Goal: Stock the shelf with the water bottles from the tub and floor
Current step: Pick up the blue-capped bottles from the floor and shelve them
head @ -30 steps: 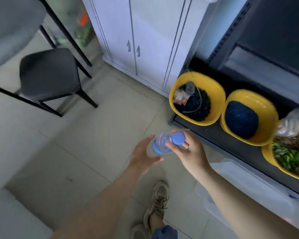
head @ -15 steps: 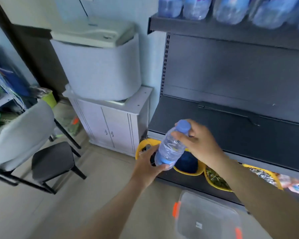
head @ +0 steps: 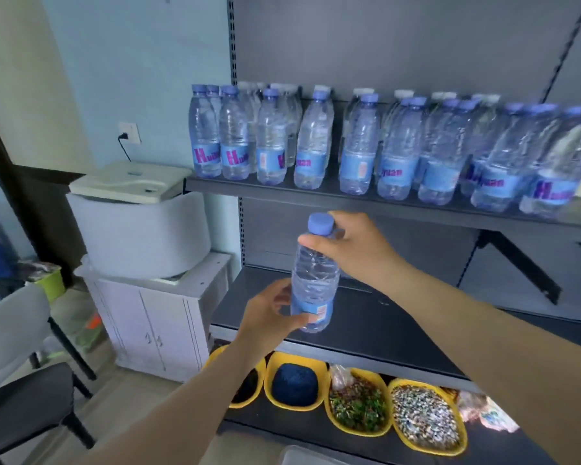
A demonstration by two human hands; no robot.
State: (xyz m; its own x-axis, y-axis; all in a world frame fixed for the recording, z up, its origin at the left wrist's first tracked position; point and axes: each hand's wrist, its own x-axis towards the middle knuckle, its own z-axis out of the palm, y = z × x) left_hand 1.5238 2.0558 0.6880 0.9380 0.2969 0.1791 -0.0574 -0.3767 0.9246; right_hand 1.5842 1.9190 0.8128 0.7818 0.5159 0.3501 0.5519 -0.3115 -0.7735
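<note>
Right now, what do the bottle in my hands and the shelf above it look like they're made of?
The bottle looks like thin clear plastic: see-through, ribbed, dented walls, with an opaque blue plastic cap. The upper shelf looks like dark grey painted metal: a thin flat edge with a matte finish. That is only my guess.

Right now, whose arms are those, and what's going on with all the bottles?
Those arms belong to a person wearing a camera on their head, so you see what they see, looking forward and down. Both hands hold one water bottle upright: the left hand grips its lower part, and the right hand pinches it just under the blue cap. Above, the upper shelf is lined with many bottles. The dark middle shelf sits behind the held bottle. Below it are yellow bowls with foodstuff.
</note>
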